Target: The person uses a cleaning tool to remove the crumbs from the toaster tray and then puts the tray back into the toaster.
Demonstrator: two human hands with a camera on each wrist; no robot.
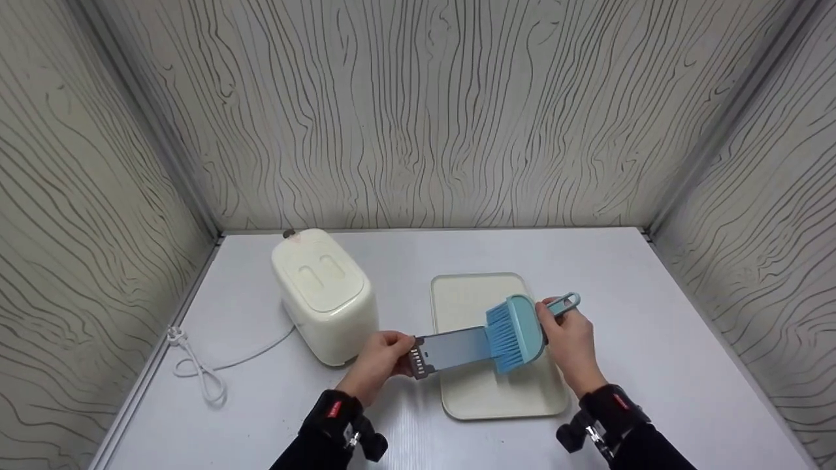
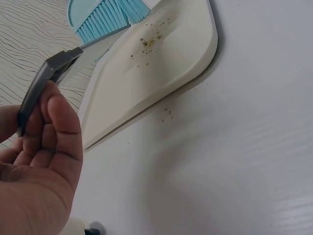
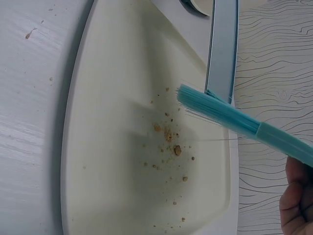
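Patterned walls [image 1: 418,117] with dark wood-grain lines on a pale ground rise on three sides of a white table [image 1: 666,365] in front of you. On the table, to your left, stands a cream, rounded appliance [image 1: 339,313] with two raised ovals on its lid and a small dark knob at its far end. To its right, a shallow cream tray [image 1: 477,294] with rounded corners lies flat before you. Your left hand [image 1: 382,359] pinches the dark slotted end of a thin grey panel [image 1: 457,349], thumb on one face and curled fingers on the other; the panel is held above the tray, pointing to your right. Your right hand [image 1: 571,343] grips the handle of a light-blue brush [image 1: 522,333], also above the tray, its bristles across the panel's far end; whether they press on it is hard to tell. A white cord [image 1: 255,356] runs from beside the appliance to a loop and a plug [image 1: 175,335] near the table's left edge. Smallest are the brown crumbs [image 3: 168,139], scattered on the tray below the brush, with a few specks on the table just beside it.
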